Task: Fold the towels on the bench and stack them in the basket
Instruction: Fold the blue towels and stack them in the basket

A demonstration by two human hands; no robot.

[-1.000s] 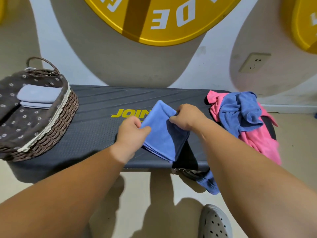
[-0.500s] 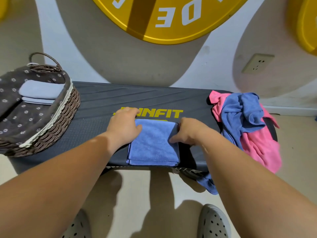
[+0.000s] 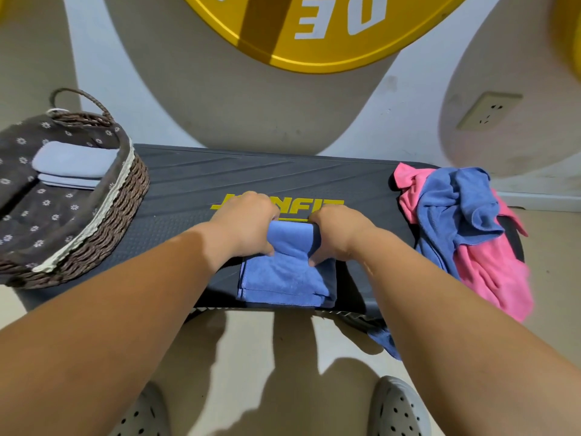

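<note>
Dark bench [image 3: 176,215], both hands [image 3: 248,226] [image 3: 338,234] grip pinching blue towel's [image 3: 283,275] far edge near front rim

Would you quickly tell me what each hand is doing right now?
Left hand: closed on the blue towel.
Right hand: closed on the same towel.

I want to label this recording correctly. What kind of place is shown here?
Probably a gym or a home workout room. The towels lie on a black exercise bench with a yellow fitness brand name, and the wall carries a large yellow weight-plate graphic.
</note>
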